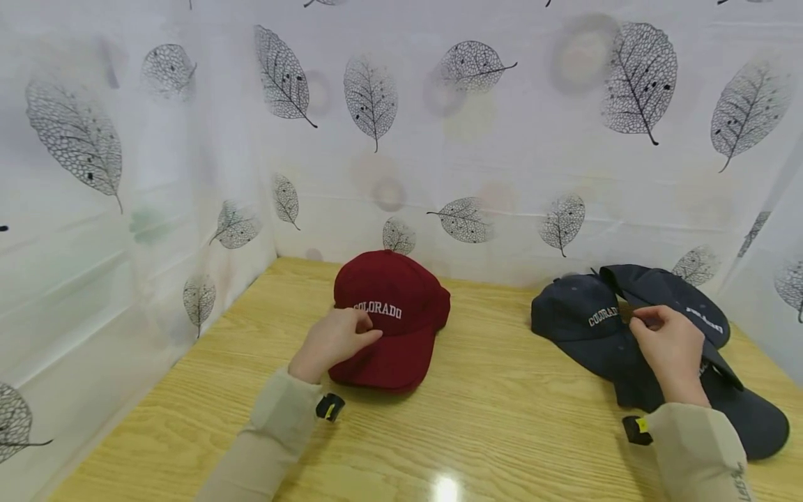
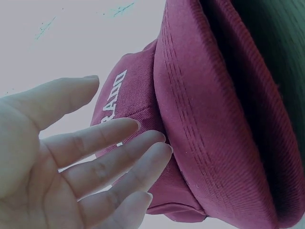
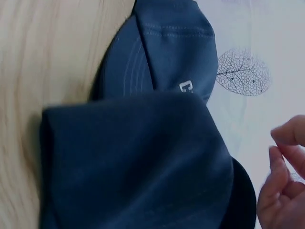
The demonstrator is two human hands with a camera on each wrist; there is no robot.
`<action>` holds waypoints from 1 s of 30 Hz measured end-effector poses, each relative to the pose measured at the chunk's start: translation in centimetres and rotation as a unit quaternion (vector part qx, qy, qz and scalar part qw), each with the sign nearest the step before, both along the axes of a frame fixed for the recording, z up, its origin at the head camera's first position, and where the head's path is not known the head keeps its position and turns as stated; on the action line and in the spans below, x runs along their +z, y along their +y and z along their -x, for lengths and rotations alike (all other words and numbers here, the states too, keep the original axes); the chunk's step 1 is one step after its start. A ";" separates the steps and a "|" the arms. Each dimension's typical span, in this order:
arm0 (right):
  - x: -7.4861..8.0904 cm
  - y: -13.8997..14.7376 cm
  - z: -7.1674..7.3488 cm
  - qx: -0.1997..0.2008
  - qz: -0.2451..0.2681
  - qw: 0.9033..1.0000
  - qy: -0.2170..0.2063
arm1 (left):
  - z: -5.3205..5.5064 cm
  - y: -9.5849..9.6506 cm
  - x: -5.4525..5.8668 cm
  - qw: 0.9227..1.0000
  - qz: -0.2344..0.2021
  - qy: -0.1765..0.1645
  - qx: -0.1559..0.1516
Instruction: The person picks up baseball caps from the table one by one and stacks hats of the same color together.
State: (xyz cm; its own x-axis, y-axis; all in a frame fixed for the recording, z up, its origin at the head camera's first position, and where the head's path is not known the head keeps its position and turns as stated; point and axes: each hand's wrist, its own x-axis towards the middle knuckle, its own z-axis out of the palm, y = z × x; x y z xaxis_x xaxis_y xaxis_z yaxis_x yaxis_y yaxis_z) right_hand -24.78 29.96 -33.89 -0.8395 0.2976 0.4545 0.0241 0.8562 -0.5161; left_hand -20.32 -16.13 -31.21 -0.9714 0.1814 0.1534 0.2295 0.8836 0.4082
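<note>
A red baseball cap (image 1: 384, 293) with white "COLORADO" lettering stands on the table, left of centre; the left wrist view shows two red brims (image 2: 214, 124) one over the other. My left hand (image 1: 339, 340) hovers in front of this cap, fingers loosely bent and holding nothing. On the right lies a heap of navy caps (image 1: 577, 314), one lettered "COLORADO". Over the heap is my right hand (image 1: 671, 348), its thumb and fingertips close together. In the right wrist view no cap lies between those fingertips (image 3: 279, 164), and a navy cap (image 3: 138, 157) fills the near foreground.
A wooden table (image 1: 489, 390) lies under the caps. White curtains (image 1: 414, 174) printed with dark leaves surround it at the back and sides. One navy brim (image 1: 755, 425) reaches toward the table's right side, beside my right sleeve (image 1: 699, 446). Both wrists carry small black cameras.
</note>
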 end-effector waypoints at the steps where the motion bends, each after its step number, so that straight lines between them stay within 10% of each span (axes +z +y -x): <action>1: 0.4 -0.3 -0.3 -0.007 -0.004 1.000 0.000 | 0.0 0.0 0.0 1.000 0.000 0.000 0.001; 13: 1.6 -0.4 -1.6 0.045 -0.076 0.984 -0.153 | -0.1 0.2 0.1 1.000 0.005 -0.011 0.001; 30: 1.8 0.7 -1.5 0.049 -0.094 0.972 -0.209 | -0.1 0.2 0.1 1.000 0.000 -0.014 0.002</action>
